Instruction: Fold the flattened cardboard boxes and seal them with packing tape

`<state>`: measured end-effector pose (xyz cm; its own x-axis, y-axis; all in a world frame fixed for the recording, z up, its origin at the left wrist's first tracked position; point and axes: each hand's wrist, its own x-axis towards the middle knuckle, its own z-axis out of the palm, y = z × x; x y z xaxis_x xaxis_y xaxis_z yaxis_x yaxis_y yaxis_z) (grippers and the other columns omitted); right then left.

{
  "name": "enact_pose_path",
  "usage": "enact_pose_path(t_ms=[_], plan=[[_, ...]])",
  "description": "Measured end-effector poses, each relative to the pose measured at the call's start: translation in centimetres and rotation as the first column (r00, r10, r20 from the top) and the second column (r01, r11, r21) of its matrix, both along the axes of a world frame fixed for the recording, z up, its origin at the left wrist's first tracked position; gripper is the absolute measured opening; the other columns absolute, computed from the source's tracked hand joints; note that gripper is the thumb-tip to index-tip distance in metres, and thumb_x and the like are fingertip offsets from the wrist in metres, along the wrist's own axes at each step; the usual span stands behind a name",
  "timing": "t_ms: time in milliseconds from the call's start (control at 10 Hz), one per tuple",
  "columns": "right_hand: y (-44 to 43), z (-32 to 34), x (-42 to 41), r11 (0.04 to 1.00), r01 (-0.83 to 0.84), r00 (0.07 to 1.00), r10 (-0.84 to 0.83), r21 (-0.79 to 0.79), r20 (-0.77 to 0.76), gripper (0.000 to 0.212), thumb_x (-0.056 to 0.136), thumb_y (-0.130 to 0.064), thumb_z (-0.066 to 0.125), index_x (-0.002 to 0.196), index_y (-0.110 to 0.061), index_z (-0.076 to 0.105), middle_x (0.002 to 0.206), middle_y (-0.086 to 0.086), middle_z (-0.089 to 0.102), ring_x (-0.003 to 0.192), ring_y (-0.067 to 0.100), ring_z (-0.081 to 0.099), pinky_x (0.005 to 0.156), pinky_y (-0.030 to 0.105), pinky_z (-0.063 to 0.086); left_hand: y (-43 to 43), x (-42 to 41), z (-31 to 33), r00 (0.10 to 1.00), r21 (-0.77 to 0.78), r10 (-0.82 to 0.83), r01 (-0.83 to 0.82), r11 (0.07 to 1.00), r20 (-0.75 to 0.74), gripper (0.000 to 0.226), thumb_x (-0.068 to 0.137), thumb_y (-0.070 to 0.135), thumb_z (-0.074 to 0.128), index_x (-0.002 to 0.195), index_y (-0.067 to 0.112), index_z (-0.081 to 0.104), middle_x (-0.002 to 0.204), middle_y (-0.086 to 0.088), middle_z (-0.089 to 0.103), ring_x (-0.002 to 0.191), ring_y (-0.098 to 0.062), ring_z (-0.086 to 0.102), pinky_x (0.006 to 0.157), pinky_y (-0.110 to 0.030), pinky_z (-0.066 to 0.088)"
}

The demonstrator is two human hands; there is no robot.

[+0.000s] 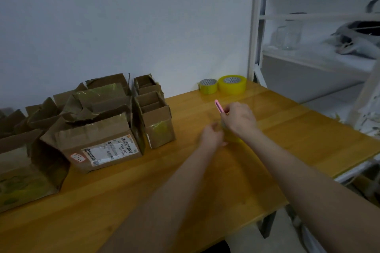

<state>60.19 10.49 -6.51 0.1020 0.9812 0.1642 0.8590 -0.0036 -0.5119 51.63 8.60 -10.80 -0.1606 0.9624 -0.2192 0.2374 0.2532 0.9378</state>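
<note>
Over the middle of the wooden table (pixel 298 129), my right hand (pixel 239 118) is closed around a pink utility knife (pixel 219 106) whose tip points up and away. My left hand (pixel 211 135) sits just below and left of it, fingers pinched. Between the two hands a yellowish tape roll (pixel 233 138) shows, mostly hidden and blurred. Both hands touch it. A labelled cardboard box (pixel 98 141) stands to the left, its flaps torn and open. A narrow box (pixel 157 123) stands beside it.
Two more yellow tape rolls (pixel 232 84) (pixel 208 86) rest at the table's far edge by the wall. Several crumpled boxes (pixel 24 150) crowd the left side. A white shelf unit (pixel 308 51) with glass jars stands to the right.
</note>
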Motion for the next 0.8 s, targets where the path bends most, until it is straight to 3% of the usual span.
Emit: enact_pose_path(t_ms=[100, 200, 300, 400, 600, 700, 800], plan=[[0.1, -1.5, -1.8, 0.994, -0.094, 0.993, 0.097, -0.047, 0.064, 0.029, 0.091, -0.032, 0.055, 0.107, -0.014, 0.07, 0.104, 0.013, 0.068, 0.097, 0.032, 0.064, 0.08, 0.038, 0.052, -1.0, -4.0, -0.4, 0.829, 0.173, 0.024, 0.088, 0.981, -0.559, 0.046, 0.09, 0.01, 0.055, 0.136, 0.012, 0.047, 0.135, -0.007, 0.05, 0.115, -0.024, 0.054, 0.097, -0.034, 0.046], [-0.3, -3.1, -3.8, 0.981, -0.147, 0.98, 0.163, -0.13, 0.118, 0.029, 0.094, -0.031, 0.052, 0.103, -0.008, 0.068, 0.095, 0.014, 0.069, 0.09, 0.029, 0.066, 0.077, 0.034, 0.053, -3.6, -8.2, -0.5, 0.644, 0.184, 0.022, 0.186, 0.965, -0.765, 0.046, 0.091, 0.015, 0.057, 0.136, 0.017, 0.047, 0.134, -0.001, 0.045, 0.117, -0.016, 0.05, 0.094, -0.026, 0.043], [-0.9, -3.5, -4.6, 0.972, -0.135, 0.973, 0.167, -0.191, 0.162, 0.022, 0.096, -0.022, 0.05, 0.097, -0.004, 0.063, 0.092, 0.014, 0.069, 0.087, 0.027, 0.066, 0.074, 0.033, 0.053, -5.7, -11.3, -1.0, 0.536, 0.129, 0.004, 0.195, 0.972, -0.844, 0.046, 0.093, 0.023, 0.056, 0.137, 0.022, 0.045, 0.136, 0.003, 0.041, 0.11, -0.013, 0.054, 0.089, -0.025, 0.047], [-1.5, -3.6, -4.8, 0.967, -0.112, 0.96, 0.164, -0.229, 0.226, 0.019, 0.094, -0.013, 0.051, 0.101, -0.001, 0.064, 0.098, 0.014, 0.069, 0.094, 0.028, 0.065, 0.076, 0.034, 0.051, -7.5, -13.2, -1.0, 0.496, 0.108, 0.003, 0.184, 0.977, -0.868, 0.044, 0.093, 0.026, 0.056, 0.136, 0.023, 0.046, 0.136, 0.002, 0.042, 0.108, -0.013, 0.054, 0.085, -0.022, 0.045], [-2.9, -3.2, -5.7, 0.975, -0.105, 0.944, 0.16, -0.195, 0.29, 0.027, 0.099, -0.025, 0.045, 0.11, -0.009, 0.063, 0.112, 0.012, 0.065, 0.102, 0.029, 0.063, 0.078, 0.035, 0.05, -10.8, -15.7, -0.1, 0.493, 0.15, 0.07, 0.124, 0.981, -0.867, 0.044, 0.091, 0.025, 0.058, 0.134, 0.025, 0.048, 0.136, 0.003, 0.043, 0.117, -0.01, 0.049, 0.089, -0.021, 0.045], [-4.0, -2.0, -7.5, 0.987, -0.141, 0.925, 0.16, -0.08, 0.344, 0.025, 0.097, -0.027, 0.048, 0.117, -0.021, 0.063, 0.119, 0.005, 0.06, 0.107, 0.025, 0.06, 0.076, 0.032, 0.047, -12.6, -17.2, 1.0, 0.53, 0.208, 0.126, 0.098, 0.973, -0.838, 0.041, 0.09, 0.025, 0.059, 0.13, 0.026, 0.052, 0.133, 0.005, 0.046, 0.113, -0.009, 0.051, 0.092, -0.023, 0.048], [-5.8, -0.5, -9.4, 0.957, -0.288, 0.946, 0.279, 0.033, 0.167, 0.027, 0.096, -0.034, 0.052, 0.12, -0.026, 0.062, 0.121, 0.001, 0.055, 0.111, 0.022, 0.054, 0.08, 0.031, 0.046, -15.2, -18.8, 3.3, 0.591, 0.304, 0.223, 0.039, 0.952, -0.775, 0.037, 0.092, 0.026, 0.058, 0.128, 0.028, 0.052, 0.132, 0.008, 0.047, 0.115, -0.005, 0.048, 0.094, -0.019, 0.04]])
